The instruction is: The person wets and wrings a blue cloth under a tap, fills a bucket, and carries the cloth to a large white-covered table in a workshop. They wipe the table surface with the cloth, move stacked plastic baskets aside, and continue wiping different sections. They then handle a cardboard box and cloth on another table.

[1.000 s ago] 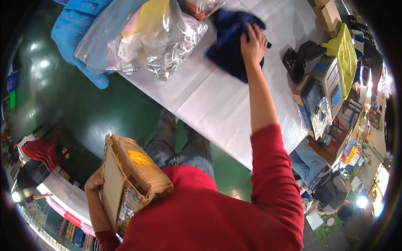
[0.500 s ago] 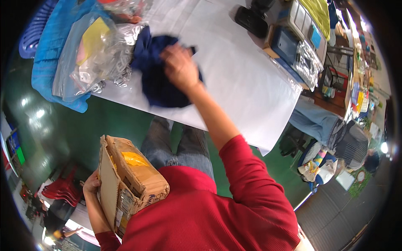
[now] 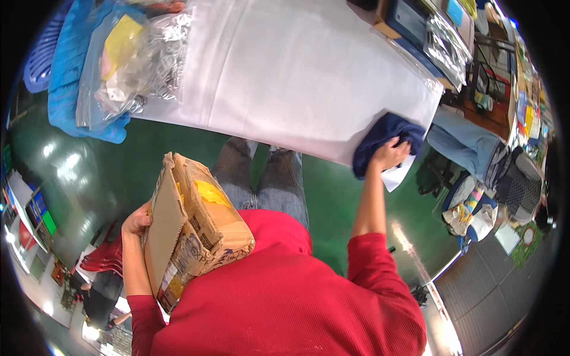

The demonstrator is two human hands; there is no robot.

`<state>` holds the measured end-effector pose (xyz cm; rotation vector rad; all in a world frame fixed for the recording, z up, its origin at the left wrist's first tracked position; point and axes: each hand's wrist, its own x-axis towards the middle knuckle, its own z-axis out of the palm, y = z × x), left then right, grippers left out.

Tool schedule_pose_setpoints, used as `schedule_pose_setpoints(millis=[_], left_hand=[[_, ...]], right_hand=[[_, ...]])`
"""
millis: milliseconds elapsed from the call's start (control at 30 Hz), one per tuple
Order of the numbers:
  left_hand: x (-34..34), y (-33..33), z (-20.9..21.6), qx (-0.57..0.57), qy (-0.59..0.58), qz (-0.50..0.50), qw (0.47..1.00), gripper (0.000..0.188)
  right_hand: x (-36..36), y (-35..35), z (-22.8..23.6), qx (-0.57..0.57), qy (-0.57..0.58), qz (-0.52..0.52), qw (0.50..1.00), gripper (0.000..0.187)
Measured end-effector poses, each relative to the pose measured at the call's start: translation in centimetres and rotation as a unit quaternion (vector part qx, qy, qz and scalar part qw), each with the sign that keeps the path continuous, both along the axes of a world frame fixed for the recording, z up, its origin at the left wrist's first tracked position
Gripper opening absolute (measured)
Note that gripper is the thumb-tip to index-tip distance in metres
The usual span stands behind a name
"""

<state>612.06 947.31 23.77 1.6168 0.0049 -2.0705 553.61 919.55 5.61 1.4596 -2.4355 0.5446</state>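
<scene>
A worn brown cardboard box (image 3: 228,228) leans against my body at the lower left, with a yellow patch showing on it. My left hand (image 3: 138,218) is closed on its outer side, the fingers curled at the flap's edge. Out at the right end of the white-covered table (image 3: 285,71), my right hand (image 3: 392,153) grips a bunched dark blue cloth (image 3: 380,132). Part of the cloth hangs at the table's near edge and corner.
Clear plastic bags (image 3: 122,71) with small silvery items lie on blue plastic sheeting (image 3: 62,89) at the table's left. A blue tray (image 3: 409,24) and crinkled clear wrap (image 3: 445,44) sit at the far right. Beyond the right corner is a chair (image 3: 525,181) holding cloth and bags.
My right hand has swept the dark blue cloth from the table's left-middle to its right corner. The cardboard box has shifted slightly up and right in view, still held by my left hand.
</scene>
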Motion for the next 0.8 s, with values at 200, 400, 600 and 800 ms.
schedule_pose_setpoints(millis=[200, 400, 600, 800], left_hand=[[0.2, 2.7, -0.5, -0.028, -0.002, 0.047, 0.998, 0.112], [-0.8, 2.9, 0.3, -0.012, 0.008, 0.121, 0.993, 0.108], [-4.9, -1.6, -0.9, -0.039, 0.080, 0.127, 0.988, 0.103], [-10.1, -6.3, -2.0, 0.007, 0.140, 0.000, 0.990, 0.103]], right_hand=[[27.1, 4.3, 1.8, 0.059, -0.154, 0.403, 0.900, 0.040], [38.4, 4.8, 2.9, 0.082, -0.183, 0.586, 0.785, 0.050], [17.7, 4.4, 3.4, 0.099, -0.196, 0.495, 0.841, 0.048], [-4.9, 3.7, 2.2, 0.054, -0.092, 0.239, 0.965, 0.046]])
